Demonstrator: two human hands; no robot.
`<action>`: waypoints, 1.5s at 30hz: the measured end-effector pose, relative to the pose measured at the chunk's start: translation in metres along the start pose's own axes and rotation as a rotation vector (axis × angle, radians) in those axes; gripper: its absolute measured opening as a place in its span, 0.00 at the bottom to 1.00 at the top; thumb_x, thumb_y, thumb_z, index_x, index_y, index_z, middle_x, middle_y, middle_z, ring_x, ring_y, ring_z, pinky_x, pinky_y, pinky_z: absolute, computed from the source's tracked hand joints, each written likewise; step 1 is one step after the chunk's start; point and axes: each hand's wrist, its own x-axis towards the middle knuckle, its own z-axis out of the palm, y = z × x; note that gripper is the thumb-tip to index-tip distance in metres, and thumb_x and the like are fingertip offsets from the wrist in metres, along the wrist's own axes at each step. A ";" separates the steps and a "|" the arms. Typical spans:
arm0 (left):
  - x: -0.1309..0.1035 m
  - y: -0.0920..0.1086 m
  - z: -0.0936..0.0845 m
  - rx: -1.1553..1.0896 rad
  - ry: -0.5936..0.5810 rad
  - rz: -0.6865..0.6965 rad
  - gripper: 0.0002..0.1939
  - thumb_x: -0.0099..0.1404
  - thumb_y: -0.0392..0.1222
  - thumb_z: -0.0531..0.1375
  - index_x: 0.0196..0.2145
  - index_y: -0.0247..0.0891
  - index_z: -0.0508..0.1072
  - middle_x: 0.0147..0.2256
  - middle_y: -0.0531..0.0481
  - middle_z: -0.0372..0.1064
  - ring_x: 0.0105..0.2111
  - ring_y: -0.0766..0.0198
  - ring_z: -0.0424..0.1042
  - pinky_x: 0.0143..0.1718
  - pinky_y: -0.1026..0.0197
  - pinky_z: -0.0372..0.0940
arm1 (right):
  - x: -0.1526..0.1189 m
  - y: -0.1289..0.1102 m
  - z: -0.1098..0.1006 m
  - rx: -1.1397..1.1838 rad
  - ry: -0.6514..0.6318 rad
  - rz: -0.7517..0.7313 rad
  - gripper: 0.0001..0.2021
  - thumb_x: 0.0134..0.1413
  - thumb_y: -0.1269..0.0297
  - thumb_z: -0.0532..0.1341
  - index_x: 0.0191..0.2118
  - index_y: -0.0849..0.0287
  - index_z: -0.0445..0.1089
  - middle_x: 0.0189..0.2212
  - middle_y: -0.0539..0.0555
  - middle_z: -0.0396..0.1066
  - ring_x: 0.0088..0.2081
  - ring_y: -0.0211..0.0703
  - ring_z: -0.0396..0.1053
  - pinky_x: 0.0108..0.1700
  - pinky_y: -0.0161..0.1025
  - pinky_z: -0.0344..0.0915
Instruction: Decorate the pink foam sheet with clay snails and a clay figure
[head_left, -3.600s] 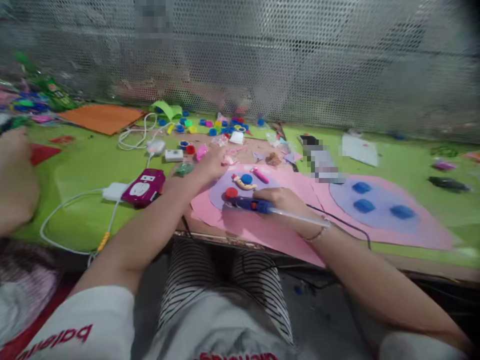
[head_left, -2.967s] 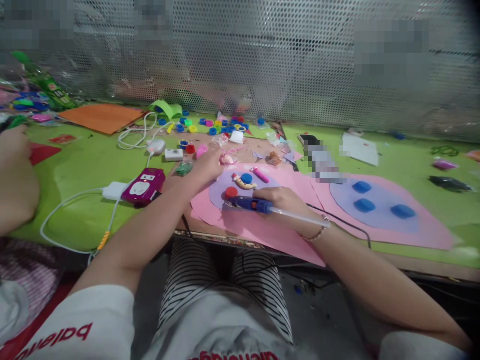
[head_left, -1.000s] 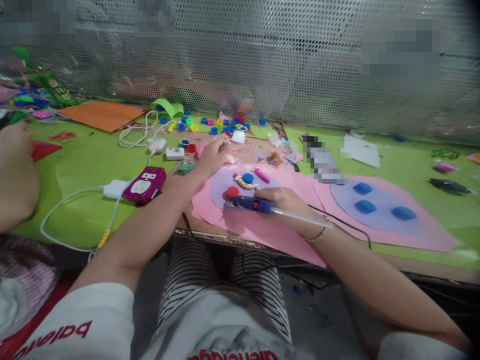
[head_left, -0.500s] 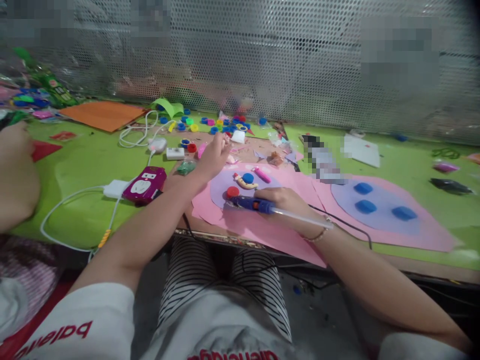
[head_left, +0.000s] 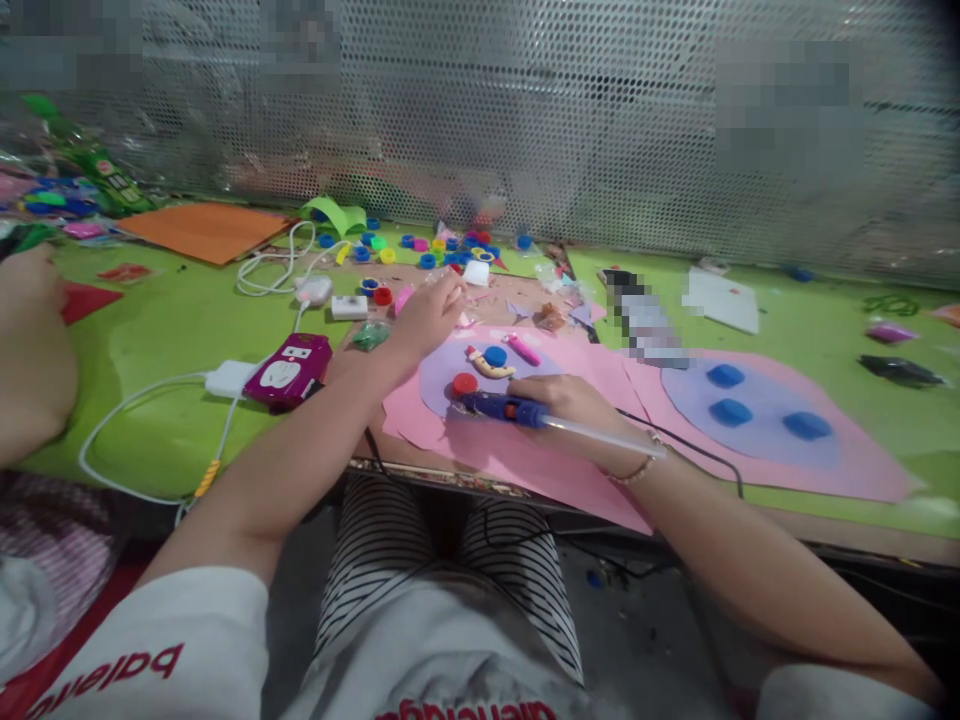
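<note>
My right hand (head_left: 570, 408) is wrapped around a blue hot glue gun (head_left: 491, 404), which lies low over the purple paper oval; a clear glue stick (head_left: 600, 434) sticks out of its back. Its nozzle end is close to a red bottle cap (head_left: 464, 385). On the oval, a cream curved piece with a red tip (head_left: 489, 366) lies against a blue cap (head_left: 495, 355), and a pink piece (head_left: 523, 349) lies beside them. My left hand (head_left: 429, 318) is beyond the oval with fingertips pinched together; what they hold is too small to make out.
A second pink sheet (head_left: 877, 470) with blue caps is to the right. Loose caps (head_left: 427, 260) lie at the back below a perforated metal panel (head_left: 525, 130). A purple device (head_left: 289, 372) with white cables is at left, near another person's arm (head_left: 34, 350).
My left hand has come slightly closer to me, its fingers still pinched. The glue gun and my right hand stay in place.
</note>
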 end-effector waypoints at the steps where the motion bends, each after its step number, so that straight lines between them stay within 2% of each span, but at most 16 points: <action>1: 0.000 0.000 0.000 -0.005 -0.003 -0.005 0.08 0.63 0.40 0.48 0.39 0.41 0.63 0.35 0.48 0.66 0.38 0.61 0.65 0.39 0.60 0.58 | 0.000 0.000 0.000 -0.004 0.000 -0.001 0.04 0.48 0.68 0.54 0.29 0.59 0.66 0.23 0.50 0.66 0.24 0.36 0.60 0.26 0.33 0.49; 16: 0.002 -0.004 0.004 -0.023 0.046 -0.034 0.06 0.63 0.39 0.48 0.38 0.40 0.61 0.34 0.46 0.65 0.39 0.56 0.66 0.41 0.55 0.60 | 0.000 0.000 0.000 -0.004 -0.001 -0.002 0.04 0.48 0.68 0.54 0.28 0.59 0.65 0.22 0.50 0.65 0.23 0.35 0.58 0.26 0.33 0.49; 20: 0.002 -0.004 0.005 -0.031 0.020 -0.064 0.07 0.62 0.37 0.48 0.39 0.40 0.60 0.35 0.46 0.64 0.40 0.56 0.66 0.41 0.55 0.60 | 0.000 0.000 0.000 0.000 0.006 0.000 0.04 0.48 0.68 0.54 0.28 0.59 0.65 0.22 0.50 0.64 0.23 0.34 0.58 0.26 0.33 0.49; 25: 0.002 -0.003 0.005 -0.024 -0.008 -0.093 0.08 0.62 0.39 0.48 0.41 0.41 0.60 0.35 0.48 0.65 0.39 0.58 0.66 0.40 0.56 0.60 | 0.000 -0.001 0.000 0.015 -0.004 0.004 0.04 0.47 0.68 0.54 0.28 0.60 0.65 0.22 0.50 0.64 0.23 0.34 0.58 0.26 0.33 0.49; 34: 0.002 -0.006 0.008 -0.021 -0.069 -0.052 0.08 0.62 0.41 0.47 0.39 0.40 0.61 0.32 0.47 0.64 0.35 0.58 0.65 0.38 0.55 0.59 | 0.000 0.002 0.002 0.006 -0.016 -0.002 0.04 0.48 0.68 0.54 0.29 0.59 0.66 0.24 0.51 0.66 0.24 0.35 0.59 0.27 0.34 0.48; 45: 0.002 -0.004 0.006 0.010 -0.130 -0.054 0.08 0.61 0.41 0.48 0.38 0.39 0.61 0.33 0.46 0.64 0.34 0.59 0.65 0.37 0.56 0.60 | 0.000 0.003 0.003 0.000 -0.028 -0.004 0.06 0.49 0.66 0.54 0.31 0.59 0.67 0.26 0.52 0.68 0.26 0.37 0.62 0.28 0.34 0.50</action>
